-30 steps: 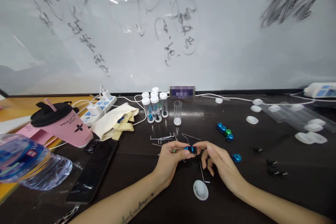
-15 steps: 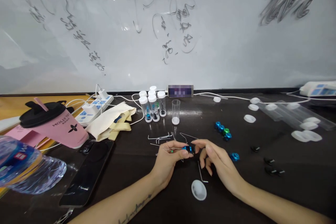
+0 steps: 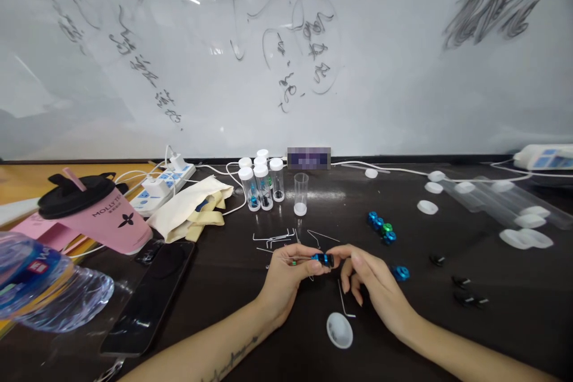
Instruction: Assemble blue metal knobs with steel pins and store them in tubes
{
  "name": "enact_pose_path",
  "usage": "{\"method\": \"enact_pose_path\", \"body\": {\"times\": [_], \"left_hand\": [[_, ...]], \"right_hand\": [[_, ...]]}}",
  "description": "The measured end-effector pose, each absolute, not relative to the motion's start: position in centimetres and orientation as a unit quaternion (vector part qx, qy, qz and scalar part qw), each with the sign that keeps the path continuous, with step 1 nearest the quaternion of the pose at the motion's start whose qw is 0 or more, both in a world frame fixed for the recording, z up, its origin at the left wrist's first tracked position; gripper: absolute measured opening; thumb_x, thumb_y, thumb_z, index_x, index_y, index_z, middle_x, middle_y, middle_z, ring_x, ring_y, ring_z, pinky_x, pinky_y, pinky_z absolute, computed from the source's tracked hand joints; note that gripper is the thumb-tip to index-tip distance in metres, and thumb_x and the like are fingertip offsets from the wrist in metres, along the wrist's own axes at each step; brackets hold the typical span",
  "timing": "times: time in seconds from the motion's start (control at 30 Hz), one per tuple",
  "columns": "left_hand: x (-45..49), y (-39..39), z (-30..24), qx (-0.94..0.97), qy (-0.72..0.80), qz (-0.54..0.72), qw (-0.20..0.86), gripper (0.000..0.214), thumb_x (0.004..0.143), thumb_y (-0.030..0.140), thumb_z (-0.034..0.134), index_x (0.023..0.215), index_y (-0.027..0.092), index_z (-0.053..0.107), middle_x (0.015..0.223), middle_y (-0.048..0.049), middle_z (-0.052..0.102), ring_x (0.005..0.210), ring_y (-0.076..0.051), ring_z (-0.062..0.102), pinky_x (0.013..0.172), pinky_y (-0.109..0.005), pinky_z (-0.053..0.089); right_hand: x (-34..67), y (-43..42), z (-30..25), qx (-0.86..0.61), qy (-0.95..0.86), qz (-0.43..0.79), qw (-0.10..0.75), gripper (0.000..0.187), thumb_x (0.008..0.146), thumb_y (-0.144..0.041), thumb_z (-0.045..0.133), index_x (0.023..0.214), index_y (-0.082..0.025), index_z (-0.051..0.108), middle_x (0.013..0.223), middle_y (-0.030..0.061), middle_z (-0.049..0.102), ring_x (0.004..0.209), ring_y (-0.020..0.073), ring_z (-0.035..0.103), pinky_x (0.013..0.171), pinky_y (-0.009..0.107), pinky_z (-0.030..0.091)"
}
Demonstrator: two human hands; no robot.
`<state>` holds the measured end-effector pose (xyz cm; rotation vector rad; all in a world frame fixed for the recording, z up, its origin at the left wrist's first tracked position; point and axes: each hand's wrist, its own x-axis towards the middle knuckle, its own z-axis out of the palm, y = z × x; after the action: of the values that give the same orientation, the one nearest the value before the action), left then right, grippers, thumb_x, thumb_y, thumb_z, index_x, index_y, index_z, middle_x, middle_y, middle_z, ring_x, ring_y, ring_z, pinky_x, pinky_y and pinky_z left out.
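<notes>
My left hand (image 3: 289, 274) pinches a small blue-and-black metal part (image 3: 322, 259) between thumb and fingers. A thin metal rod and a bit of green also show at that hand, partly hidden by the fingers. From the right, my right hand (image 3: 364, 274) has its fingertips at the black end of the same part, its other fingers curled below. An L-shaped hex key (image 3: 344, 301) and a small white cap (image 3: 339, 330) lie on the table just below the hands. Several more hex keys (image 3: 274, 237) lie beyond my left hand.
Capped clear tubes (image 3: 262, 188) and an uncapped tube (image 3: 301, 194) stand at the back. Blue and green parts (image 3: 381, 227), black pieces (image 3: 465, 298) and white caps (image 3: 528, 237) lie right. A phone (image 3: 147, 301), pink cup (image 3: 110, 221), water bottle (image 3: 49, 286) and cloth pouch (image 3: 183, 206) are left.
My right fingertips have shifted slightly down against the black end of the part. The left hand keeps its grip. The whole view has moved a little.
</notes>
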<state>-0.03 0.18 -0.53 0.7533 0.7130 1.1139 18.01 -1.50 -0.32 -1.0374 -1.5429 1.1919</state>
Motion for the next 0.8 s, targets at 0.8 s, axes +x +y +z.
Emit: {"method": "enact_pose_path", "body": {"times": [0.8], "left_hand": [[-0.06, 0.17, -0.59, 0.337, 0.327, 0.505, 0.724, 0.022, 0.062, 0.016, 0.085, 0.081, 0.012, 0.074, 0.072, -0.0057, 0.076, 0.067, -0.014, 0.07, 0.075, -0.025, 0.052]], "right_hand": [[18.04, -1.49, -0.35, -0.423, -0.622, 0.481, 0.451, 0.041, 0.1, -0.046, 0.035, 0.115, -0.017, 0.06, 0.084, 0.0051, 0.058, 0.055, 0.0104, 0.054, 0.038, 0.018, 0.043]]}}
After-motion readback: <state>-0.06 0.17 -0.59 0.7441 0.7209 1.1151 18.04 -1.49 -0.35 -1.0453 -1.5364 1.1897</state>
